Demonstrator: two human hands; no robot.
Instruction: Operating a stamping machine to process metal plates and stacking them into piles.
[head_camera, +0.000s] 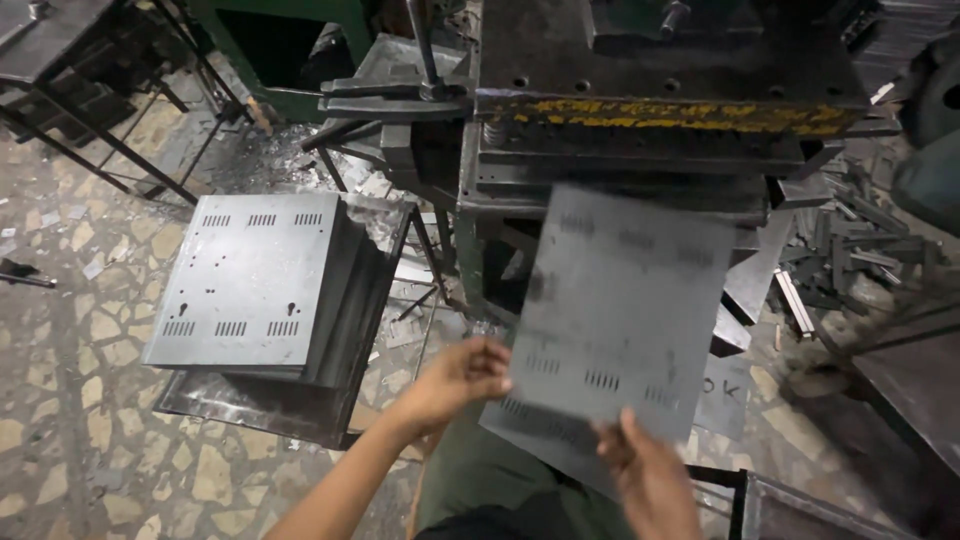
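I hold a grey sheet-metal panel (625, 300) with rows of slotted vents, blurred by motion, in front of a dark press machine (660, 110). My left hand (462, 375) grips the panel's lower left edge. My right hand (645, 470) grips its bottom edge, thumb on top. The panel is tilted, its far edge near the press's lower plate. To the left, a stack of like panels (250, 280) rests on a low metal stand.
A yellow-flaked bar (680, 115) runs across the press front. Metal offcuts (850, 250) lie heaped at right. A black frame table (60, 60) stands at upper left on a stone-patterned floor (80, 400). Another metal frame (800, 505) sits at lower right.
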